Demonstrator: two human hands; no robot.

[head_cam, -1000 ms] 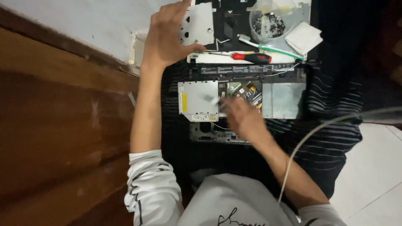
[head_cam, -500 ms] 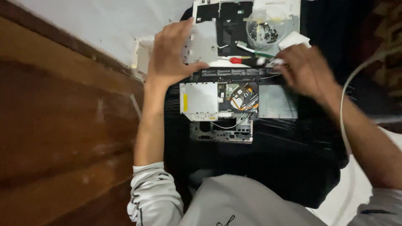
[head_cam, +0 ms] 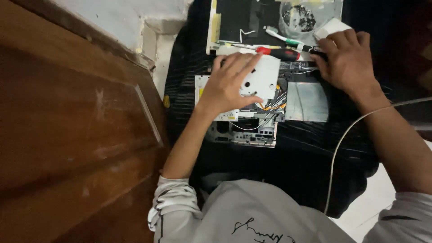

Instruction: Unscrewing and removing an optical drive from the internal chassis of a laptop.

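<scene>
Having slid down from the frame's upper middle since a moment ago, the left hand (head_cam: 231, 83) now pinches a white perforated metal plate (head_cam: 262, 76) over the opened device (head_cam: 252, 112) at centre. The right hand (head_cam: 348, 60), fingers curled, grips the red-handled screwdriver (head_cam: 281, 53) at upper right. Above it, a clear plastic container (head_cam: 306, 15) holds small dark screws.
</scene>
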